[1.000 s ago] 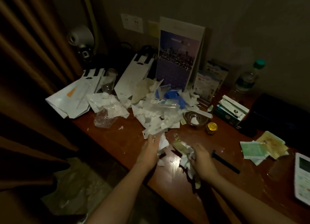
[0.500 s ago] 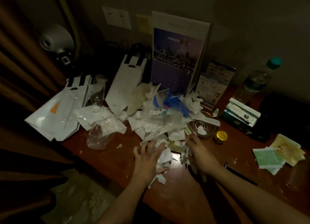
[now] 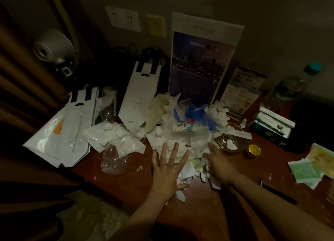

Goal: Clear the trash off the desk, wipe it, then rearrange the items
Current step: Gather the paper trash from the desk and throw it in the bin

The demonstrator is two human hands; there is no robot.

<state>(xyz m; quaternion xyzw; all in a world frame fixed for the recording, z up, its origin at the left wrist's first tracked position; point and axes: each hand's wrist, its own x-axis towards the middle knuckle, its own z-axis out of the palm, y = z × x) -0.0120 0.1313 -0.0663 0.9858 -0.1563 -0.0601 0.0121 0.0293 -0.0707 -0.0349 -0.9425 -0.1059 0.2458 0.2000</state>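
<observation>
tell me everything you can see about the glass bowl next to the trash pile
The glass bowl is small, round and clear, upright on the wooden desk at the right edge of the trash pile. A crumpled white scrap lies inside it, and a white paper strip rests across its far rim. A gold-lidded jar stands just right of it. The right hand reaches toward its left side; whether it touches the bowl cannot be told in the dim light.

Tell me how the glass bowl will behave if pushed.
The bowl looks like clear glass, so it is probably rigid, fragile and fairly heavy. Its low shape would likely slide on the glossy desk rather than tip.
</observation>
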